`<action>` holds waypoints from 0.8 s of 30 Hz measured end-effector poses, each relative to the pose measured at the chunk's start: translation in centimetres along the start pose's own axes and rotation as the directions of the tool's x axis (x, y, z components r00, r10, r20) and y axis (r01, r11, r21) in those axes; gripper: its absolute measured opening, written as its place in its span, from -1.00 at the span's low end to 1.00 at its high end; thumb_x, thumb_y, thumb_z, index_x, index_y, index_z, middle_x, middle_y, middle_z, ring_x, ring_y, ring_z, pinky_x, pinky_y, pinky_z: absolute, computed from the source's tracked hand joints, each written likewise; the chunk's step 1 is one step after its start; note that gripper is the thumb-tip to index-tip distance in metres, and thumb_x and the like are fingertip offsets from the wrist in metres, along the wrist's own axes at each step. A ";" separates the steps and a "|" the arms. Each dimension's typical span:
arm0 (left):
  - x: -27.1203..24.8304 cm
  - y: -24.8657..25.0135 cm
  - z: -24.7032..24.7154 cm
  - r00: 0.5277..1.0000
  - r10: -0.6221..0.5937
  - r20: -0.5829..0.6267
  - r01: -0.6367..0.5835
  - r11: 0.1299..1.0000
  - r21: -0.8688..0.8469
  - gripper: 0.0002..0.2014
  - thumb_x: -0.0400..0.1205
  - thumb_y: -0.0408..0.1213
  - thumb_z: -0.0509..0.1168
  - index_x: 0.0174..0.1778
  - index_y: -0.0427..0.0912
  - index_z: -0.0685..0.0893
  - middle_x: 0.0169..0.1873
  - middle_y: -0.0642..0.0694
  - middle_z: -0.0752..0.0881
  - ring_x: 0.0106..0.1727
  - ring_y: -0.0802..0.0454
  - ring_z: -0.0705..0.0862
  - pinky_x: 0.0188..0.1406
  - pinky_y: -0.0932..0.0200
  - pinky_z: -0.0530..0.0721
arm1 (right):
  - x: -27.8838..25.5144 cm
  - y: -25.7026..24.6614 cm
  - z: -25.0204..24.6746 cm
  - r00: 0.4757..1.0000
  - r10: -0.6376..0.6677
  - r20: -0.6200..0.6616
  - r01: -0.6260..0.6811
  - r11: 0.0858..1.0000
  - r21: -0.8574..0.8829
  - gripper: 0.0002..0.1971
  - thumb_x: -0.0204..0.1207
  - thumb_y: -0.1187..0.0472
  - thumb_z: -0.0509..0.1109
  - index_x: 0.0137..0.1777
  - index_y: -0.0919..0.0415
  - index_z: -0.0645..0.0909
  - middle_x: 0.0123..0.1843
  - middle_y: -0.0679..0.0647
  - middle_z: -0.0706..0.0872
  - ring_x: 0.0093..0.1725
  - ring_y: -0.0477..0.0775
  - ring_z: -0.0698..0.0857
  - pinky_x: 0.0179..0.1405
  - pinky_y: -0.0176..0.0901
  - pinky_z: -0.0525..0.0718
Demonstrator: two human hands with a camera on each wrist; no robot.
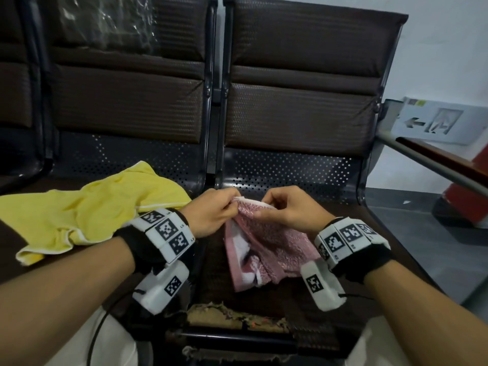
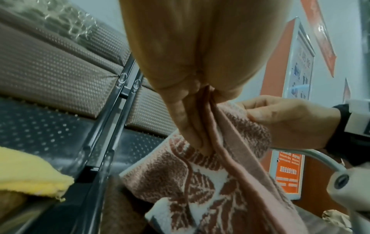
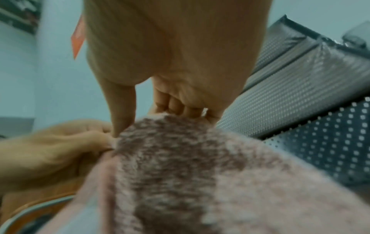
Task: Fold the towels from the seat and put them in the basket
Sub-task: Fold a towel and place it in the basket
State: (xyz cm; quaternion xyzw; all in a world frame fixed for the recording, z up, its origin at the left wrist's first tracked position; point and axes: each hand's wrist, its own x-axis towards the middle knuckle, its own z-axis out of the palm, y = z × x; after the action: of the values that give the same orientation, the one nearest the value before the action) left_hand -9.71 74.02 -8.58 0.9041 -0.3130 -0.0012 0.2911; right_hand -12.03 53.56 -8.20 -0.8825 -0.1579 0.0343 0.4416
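Observation:
A pink-and-white patterned towel hangs bunched above the right seat. My left hand pinches its top edge, and my right hand pinches the same edge just beside it. In the left wrist view the left hand grips the pink towel's hem, with the right hand holding cloth close by. In the right wrist view the right hand holds the blurred pink towel. A crumpled yellow towel lies on the left seat. No basket is in view.
Dark padded backrests rise behind the perforated metal seats. A metal armrest runs along the right side, with a sign on the wall beyond. The front edge of the seat cushion is torn.

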 end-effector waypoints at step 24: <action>-0.5 -2.8 -6.3 0.849 -0.411 -0.333 0.201 0.834 -0.514 -0.75 0.63 -0.26 0.03 -0.31 -0.01 0.54 -0.28 0.01 0.56 -0.08 -0.01 0.53 -0.02 0.03 0.42 | -3.4 0.1 -1.0 0.996 0.053 0.073 -0.055 0.998 0.028 -0.80 0.61 0.21 0.31 -0.15 0.36 0.57 -0.26 0.06 0.57 -0.25 -0.08 0.56 -0.16 -0.22 0.52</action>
State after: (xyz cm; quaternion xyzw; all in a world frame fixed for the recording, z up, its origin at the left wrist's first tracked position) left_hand -7.33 79.36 -4.93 0.8250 -0.0787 0.0762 0.5544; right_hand -15.01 51.68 -7.99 -0.8779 -0.1494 0.0805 0.4477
